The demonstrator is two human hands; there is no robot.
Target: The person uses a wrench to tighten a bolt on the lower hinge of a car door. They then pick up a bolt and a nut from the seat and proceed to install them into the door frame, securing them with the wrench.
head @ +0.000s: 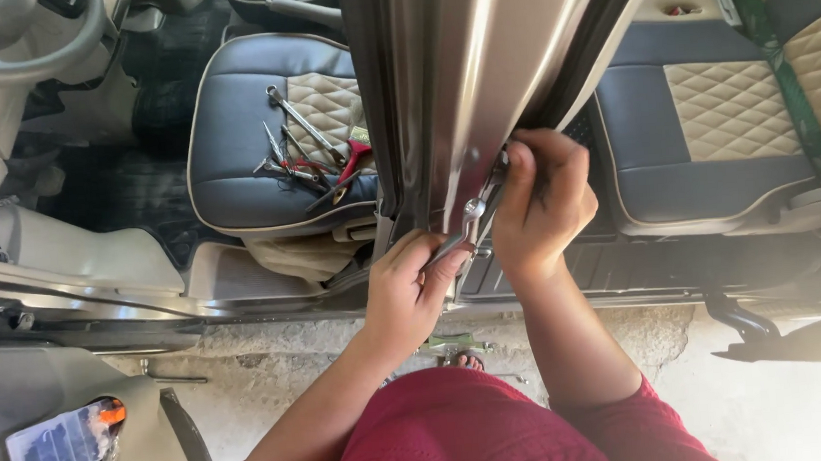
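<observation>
I look down at a silver car door pillar between the front and rear seats. My left hand grips the handle of a metal tool, a wrench or ratchet, whose head sits against a fitting low on the pillar. My right hand is closed just to the right of it, fingers pinching a dark part at the pillar's edge; what it pinches is partly hidden. Both forearms reach up from my red sleeves.
Several hand tools, wrenches and pliers with red handles, lie on the blue and beige front seat. The rear seat is at right. An opened door panel with a clear plastic box is at lower left. Concrete ground lies below.
</observation>
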